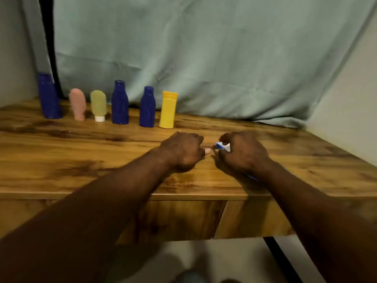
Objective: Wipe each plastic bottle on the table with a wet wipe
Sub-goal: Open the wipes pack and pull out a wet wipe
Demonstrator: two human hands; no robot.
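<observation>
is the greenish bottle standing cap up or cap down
Cap down: the greenish bottle stands on its white cap, which rests on the table.

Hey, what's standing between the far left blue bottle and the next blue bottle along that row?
Head view: between the far left blue bottle and the next blue bottle stand a pink tube and a pale green tube, both upright.

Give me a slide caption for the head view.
Six bottles stand along the wooden table while the right hand grips a blue-white packet.

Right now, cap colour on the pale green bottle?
White cap; head view shows it best.
</observation>
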